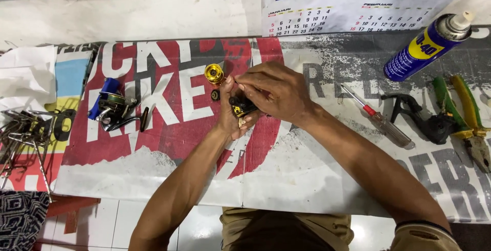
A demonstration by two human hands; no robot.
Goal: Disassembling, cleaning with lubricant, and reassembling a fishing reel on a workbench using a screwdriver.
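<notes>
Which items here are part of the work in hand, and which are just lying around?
In hand or beside the hands:
left hand and right hand holding a small black reel part
gold spool
small black ring

Lying about:
blue fishing reel
screwdriver
spray can
green-handled pliers
wall calendar

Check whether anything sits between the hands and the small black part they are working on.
Nothing visible does. The left hand cradles the small black part from below and the right hand covers it from above, fingers on it. The gold spool lies just beside them on the banner, not between.
</notes>
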